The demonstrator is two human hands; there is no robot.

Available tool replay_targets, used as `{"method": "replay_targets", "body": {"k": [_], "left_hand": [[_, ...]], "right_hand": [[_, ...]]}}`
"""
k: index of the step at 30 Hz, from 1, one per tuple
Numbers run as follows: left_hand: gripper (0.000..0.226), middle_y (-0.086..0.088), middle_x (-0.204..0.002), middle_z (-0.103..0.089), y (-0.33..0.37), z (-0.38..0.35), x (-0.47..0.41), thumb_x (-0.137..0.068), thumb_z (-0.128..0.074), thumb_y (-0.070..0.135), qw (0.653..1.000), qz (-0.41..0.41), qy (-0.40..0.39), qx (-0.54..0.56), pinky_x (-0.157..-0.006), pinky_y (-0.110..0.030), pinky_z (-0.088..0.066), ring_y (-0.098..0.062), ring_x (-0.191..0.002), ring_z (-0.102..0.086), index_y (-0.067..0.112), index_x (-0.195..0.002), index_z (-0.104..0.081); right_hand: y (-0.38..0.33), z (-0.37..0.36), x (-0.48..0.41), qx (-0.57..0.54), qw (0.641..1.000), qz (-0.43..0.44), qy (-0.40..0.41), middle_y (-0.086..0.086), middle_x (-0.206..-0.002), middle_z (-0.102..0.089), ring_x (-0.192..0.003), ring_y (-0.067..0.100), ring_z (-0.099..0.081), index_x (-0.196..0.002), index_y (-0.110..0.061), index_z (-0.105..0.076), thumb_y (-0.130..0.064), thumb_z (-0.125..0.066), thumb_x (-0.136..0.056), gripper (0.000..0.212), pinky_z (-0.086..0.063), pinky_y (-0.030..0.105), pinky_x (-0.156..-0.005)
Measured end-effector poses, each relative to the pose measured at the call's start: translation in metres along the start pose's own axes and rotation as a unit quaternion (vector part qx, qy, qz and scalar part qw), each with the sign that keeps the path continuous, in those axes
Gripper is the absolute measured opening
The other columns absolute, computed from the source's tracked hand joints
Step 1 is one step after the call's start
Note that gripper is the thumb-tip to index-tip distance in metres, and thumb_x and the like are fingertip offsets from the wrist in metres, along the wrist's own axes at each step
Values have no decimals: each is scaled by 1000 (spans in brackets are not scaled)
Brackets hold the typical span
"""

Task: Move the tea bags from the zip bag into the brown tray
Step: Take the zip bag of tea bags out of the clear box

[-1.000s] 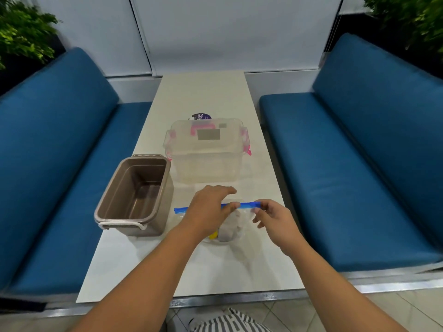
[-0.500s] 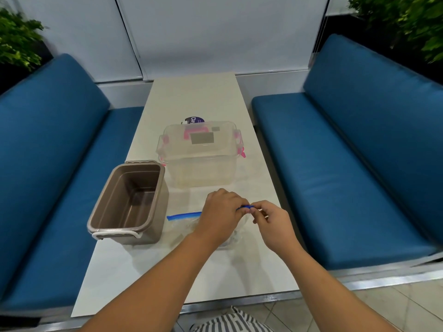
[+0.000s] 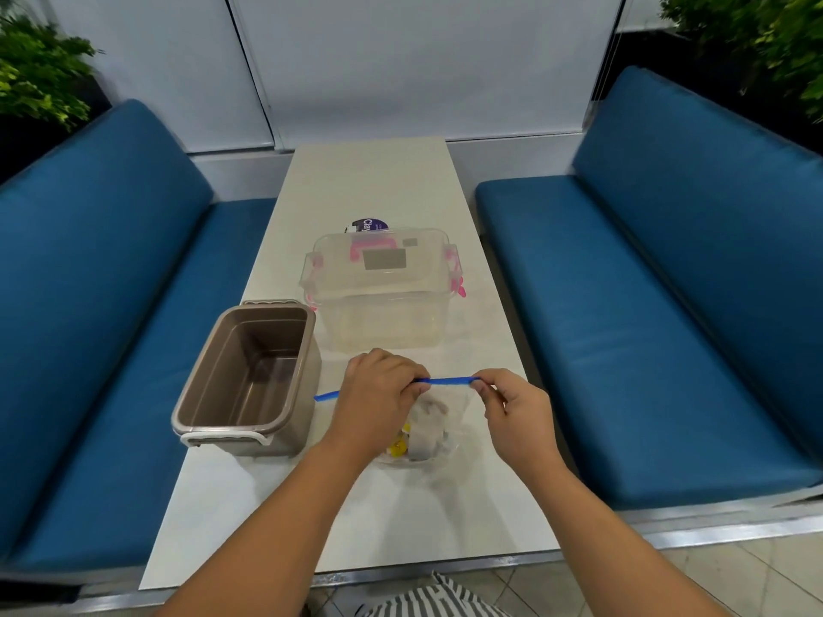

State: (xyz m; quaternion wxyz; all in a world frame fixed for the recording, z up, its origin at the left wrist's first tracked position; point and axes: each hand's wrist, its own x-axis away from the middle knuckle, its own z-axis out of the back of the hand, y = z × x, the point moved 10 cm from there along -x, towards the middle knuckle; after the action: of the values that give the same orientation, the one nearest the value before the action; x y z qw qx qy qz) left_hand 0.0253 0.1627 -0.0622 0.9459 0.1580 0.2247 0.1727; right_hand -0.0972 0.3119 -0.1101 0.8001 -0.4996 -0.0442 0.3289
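Two hands work at the near middle of the bench (image 3: 369, 180), forearms entering from the bottom edge of the head view.

- Left hand (image 3: 378, 394): knuckles up, fingers curled, pinching the blue zip strip (image 3: 450, 381) partway along its length. The strip's left end sticks out past the hand toward the brown tray (image 3: 262, 385).
- Right hand (image 3: 512, 407): thumb and forefinger pinch the right end of the strip; the other fingers are curled.
- Zip bag (image 3: 454, 407): hangs below the strip between the hands, its bottom on the bench. Tea bags (image 3: 423, 438) are inside, bunched low, with a yellow tag showing.
- Tray: just left of the bag, open side up, nothing in it.
- Clear box (image 3: 378, 313) with pink latches: behind the hands, lid on.
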Motion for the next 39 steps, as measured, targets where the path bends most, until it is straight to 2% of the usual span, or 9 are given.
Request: {"method": "replay_targets", "body": {"k": [8, 13, 17, 21, 25, 29, 33, 36, 39], "left_hand": [[5, 15, -90, -71, -54, 40, 26, -88, -74, 27, 999, 22, 13, -34, -83, -34, -45, -11, -89, -60, 25, -93, -75], [19, 14, -87, -70, -83, 65, 43, -90, -61, 35, 997, 54, 20, -58, -78, -37, -48, -13, -87, -58, 22, -91, -75], [5, 11, -86, -71, -84, 70, 50, -87, -75, 22, 995, 79, 4, -61, -78, -44, -52, -15, -86, -59, 21, -93, -76], [26, 22, -101, -65, -79, 62, 36, -94, -60, 47, 992, 113, -44, -25, -89, -35, -49, -6, -96, -54, 29, -107, -72], [27, 22, -108, -61, -49, 45, 3, -97, -55, 44, 990, 107, -89, 23, -91, -25, -43, -1, -102, -53, 29, -115, -69], [24, 11, -113, -67, -32, 11, -24, -97, -59, 39, 976, 113, -177, 52, -93, -34, -49, -9, -100, -59, 28, -116, -70], [22, 7, -105, -71, -33, -19, -23, -97, -60, 39, 957, 124, -259, 33, -88, -38, -51, -14, -95, -60, 31, -112, -74], [17, 9, -92, -73, -38, -24, -16, -96, -62, 37, 958, 160, -229, 63, -82, -36, -53, -12, -86, -63, 30, -101, -77], [13, 10, -78, -73, -38, -23, -6, -94, -65, 28, 957, 203, -167, 125, -75, -37, -55, -12, -76, -66, 29, -89, -77]], "right_hand": [[6, 2, -5, -23, 999, -22, 0, -18, -84, -66, -70, 4, -58, -103, -16, -76, -15, -65, -100, 12, -51, 26, -72], [11, 8, -6, -19, 999, -30, 10, -22, -81, -65, -72, 3, -60, -104, -17, -76, -15, -65, -100, 12, -52, 26, -72], [10, 5, -6, -19, 999, -27, -6, -23, -81, -65, -74, 3, -60, -105, -17, -76, -15, -64, -101, 13, -53, 28, -71], [11, 4, -8, -32, 998, -43, -18, -23, -88, -67, -76, 1, -61, -109, -20, -76, -18, -62, -102, 16, -58, 33, -77], [2, 1, -7, -44, 997, -52, -29, -18, -107, -63, -76, 6, -57, -125, -31, -63, -25, -66, -99, 26, -48, 17, -70], [-11, 9, 6, -58, 996, -60, 29, -15, -86, -57, -66, 10, -49, -99, -28, -57, -29, -66, -98, 9, -41, 19, -59], [-16, -25, 20, -76, 990, -74, -89, -9, -59, -58, -53, 5, -47, -63, -23, -52, -37, -58, -102, 42, -37, 24, -52], [-12, -64, 31, -46, 963, -132, -228, -1, -74, -71, -65, 12, -63, -74, -17, -65, -65, -46, -95, 56, -51, 38, -67], [-11, -84, 33, -83, 941, -197, -262, -7, -92, -72, -86, 15, -70, -92, -25, -66, -68, -47, -96, 48, -55, 34, -78]]}}
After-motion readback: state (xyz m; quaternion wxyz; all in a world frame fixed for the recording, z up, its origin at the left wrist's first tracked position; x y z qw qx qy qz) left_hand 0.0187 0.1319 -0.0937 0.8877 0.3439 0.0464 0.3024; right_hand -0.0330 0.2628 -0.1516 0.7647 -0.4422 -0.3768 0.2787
